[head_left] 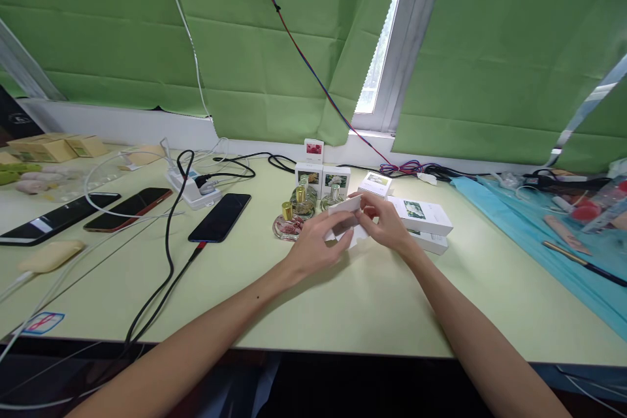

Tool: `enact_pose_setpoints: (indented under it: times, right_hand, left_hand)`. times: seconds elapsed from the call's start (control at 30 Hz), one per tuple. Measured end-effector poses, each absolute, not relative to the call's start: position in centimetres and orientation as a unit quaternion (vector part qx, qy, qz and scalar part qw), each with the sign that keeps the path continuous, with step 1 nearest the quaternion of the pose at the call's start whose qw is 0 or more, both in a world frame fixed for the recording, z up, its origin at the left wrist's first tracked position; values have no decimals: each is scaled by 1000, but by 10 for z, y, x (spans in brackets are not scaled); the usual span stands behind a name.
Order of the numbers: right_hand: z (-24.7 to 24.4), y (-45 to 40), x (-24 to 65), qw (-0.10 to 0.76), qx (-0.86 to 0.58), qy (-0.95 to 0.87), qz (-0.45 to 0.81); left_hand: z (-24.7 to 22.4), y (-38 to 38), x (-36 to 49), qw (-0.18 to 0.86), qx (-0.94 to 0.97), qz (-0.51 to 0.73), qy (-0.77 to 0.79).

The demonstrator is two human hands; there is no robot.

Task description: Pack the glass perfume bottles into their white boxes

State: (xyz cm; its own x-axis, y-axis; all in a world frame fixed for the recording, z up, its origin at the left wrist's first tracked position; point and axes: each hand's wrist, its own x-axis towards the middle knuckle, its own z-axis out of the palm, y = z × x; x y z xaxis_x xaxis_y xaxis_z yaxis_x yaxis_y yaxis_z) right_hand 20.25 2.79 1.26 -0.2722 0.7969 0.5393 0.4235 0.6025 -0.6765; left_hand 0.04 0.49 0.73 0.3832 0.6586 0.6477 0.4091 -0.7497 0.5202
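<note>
Here we see phones (219,218) on the table (343,313), left of the bottles (289,227); cartons (337,179) just behind those, stacked boxes (421,214) farther right.

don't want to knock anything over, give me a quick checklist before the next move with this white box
1. White box supported: ok, left hand and right hand both on it.
2. Box contents: cannot tell, fingers hide much of it.
3. Front gold-capped bottle upright: ok, cap on.
4. Elbow room by the left hand: not ok, that bottle stands close.
5. Nearest phone out of the way: ok, apart from both hands.
</note>
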Motion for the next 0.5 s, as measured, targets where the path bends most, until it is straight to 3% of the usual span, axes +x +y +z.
enact_pose_setpoints:
  times: [0.5]
  right_hand:
    - [13, 27, 201, 460, -423, -765, 158]
  left_hand:
    - [5, 4, 2, 108, 832, 440, 320]
